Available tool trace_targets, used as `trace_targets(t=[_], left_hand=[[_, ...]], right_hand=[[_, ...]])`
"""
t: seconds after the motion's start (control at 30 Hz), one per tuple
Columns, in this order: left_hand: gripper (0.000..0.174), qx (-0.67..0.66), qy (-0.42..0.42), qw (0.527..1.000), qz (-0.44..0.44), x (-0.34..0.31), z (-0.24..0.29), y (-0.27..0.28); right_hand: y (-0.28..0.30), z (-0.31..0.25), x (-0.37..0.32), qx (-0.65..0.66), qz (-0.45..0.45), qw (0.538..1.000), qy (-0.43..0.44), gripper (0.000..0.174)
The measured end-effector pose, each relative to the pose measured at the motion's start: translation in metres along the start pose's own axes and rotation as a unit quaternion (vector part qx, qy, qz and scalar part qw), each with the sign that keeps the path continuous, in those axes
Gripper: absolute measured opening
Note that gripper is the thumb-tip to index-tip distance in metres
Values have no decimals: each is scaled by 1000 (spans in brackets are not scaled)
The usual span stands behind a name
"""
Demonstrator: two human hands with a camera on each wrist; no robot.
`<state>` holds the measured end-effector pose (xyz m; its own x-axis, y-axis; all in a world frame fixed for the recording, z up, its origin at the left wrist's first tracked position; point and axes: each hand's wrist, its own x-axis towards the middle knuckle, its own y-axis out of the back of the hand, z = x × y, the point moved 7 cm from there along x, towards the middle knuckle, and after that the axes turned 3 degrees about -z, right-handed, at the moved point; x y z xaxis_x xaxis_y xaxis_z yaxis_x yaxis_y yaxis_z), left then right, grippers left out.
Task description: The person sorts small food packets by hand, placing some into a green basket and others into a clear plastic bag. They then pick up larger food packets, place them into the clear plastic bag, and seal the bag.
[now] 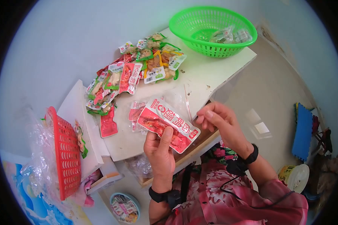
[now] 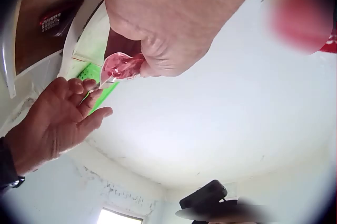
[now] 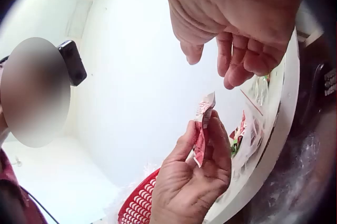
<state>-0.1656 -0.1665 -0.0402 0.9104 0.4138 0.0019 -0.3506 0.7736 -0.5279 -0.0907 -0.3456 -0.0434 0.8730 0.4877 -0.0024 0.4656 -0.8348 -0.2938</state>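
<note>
My left hand [image 1: 160,153] grips a red-and-white vacuum-sealed snack packet [image 1: 169,125], thumb across its printed front and fingers behind it. Reddish food shows on the packet, and in the right wrist view the packet [image 3: 202,129] is seen edge-on between thumb and fingers. Just off its right end is my right hand [image 1: 223,123], fingers loosely bent with nothing held. In the right wrist view a gap shows between the right hand [image 3: 237,29] and the packet. Below the held packet, clear plastic and a few more red packets [image 1: 136,108] lie on the white table [image 1: 127,146].
A heap of mixed snack packets [image 1: 154,69] spreads along the wall side of the table. The green basket [image 1: 214,48] at the far corner holds a few clear packets. To the left stands a red basket [image 1: 67,157]; a small tub [image 1: 124,208] of packets sits below.
</note>
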Motion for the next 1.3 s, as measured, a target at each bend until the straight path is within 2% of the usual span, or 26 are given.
trace_targets(t=[0.13,0.23,0.33,0.43,0.47,0.57,0.67,0.8,0.9,1.0,1.1,1.13,1.23,1.3], left_hand=[[18,33,0,999,-16,-2,0,-3],[25,79,54,990,-108,-8,-10,-4],[26,155,140,958,-195,-19,-13,-10],[27,272,117,913,-280,-23,-13,-16],[29,268,117,912,-289,-24,-12,-21],[32,310,111,918,-223,-17,-8,-16],[31,292,-1,948,-125,-4,5,-1],[27,275,-87,957,-18,2,29,13],[25,349,-113,930,6,2,32,17],[25,433,-176,884,-5,4,22,11],[28,552,-264,791,-33,1,22,-17],[38,575,-258,775,-36,1,18,-21],[48,645,-317,694,-41,1,15,-42],[56,661,-315,680,-41,5,10,-47]], right_hand=[[2,-6,-2,-5,3,1000,1,18],[8,-15,5,-31,-12,999,12,18],[5,-27,11,-36,-41,997,62,20],[-1,-25,4,-118,-189,974,-41,19],[-1,-24,3,-146,-230,962,-37,19],[12,-5,2,-72,-182,980,-41,21],[37,-16,-8,-72,-67,991,-88,20],[65,-16,-13,-13,32,999,-30,17],[77,-6,-14,50,65,997,3,16],[82,3,-13,109,95,989,26,16],[88,11,-11,149,114,982,31,16],[88,11,-10,154,129,979,27,16],[88,15,-9,163,143,976,24,16],[89,20,-8,168,139,976,26,16]])
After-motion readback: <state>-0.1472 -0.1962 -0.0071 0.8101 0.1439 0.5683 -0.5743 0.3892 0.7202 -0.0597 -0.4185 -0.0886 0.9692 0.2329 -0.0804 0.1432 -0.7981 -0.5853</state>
